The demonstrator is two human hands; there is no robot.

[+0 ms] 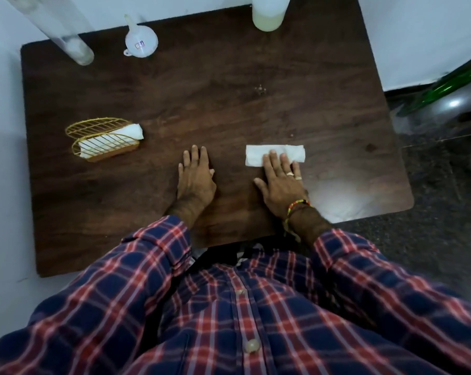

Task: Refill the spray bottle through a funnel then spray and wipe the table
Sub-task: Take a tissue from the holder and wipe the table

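With my right hand pressing its straight, slightly spread fingers flat on the folded tissue and my left hand resting flat beside it on the table, I should wipe with even pressure, in overlapping strokes.

You stand over a dark brown wooden table with rounded corners and a visible grain. A pale patch of reflected light lies on its near right corner. Behind the table and along its left side runs a plain, pale bluish-white wall. To your right the floor is dark speckled stone, with a thin seam crossing it. At the right edge a green rod leans across a shiny grey rounded surface.
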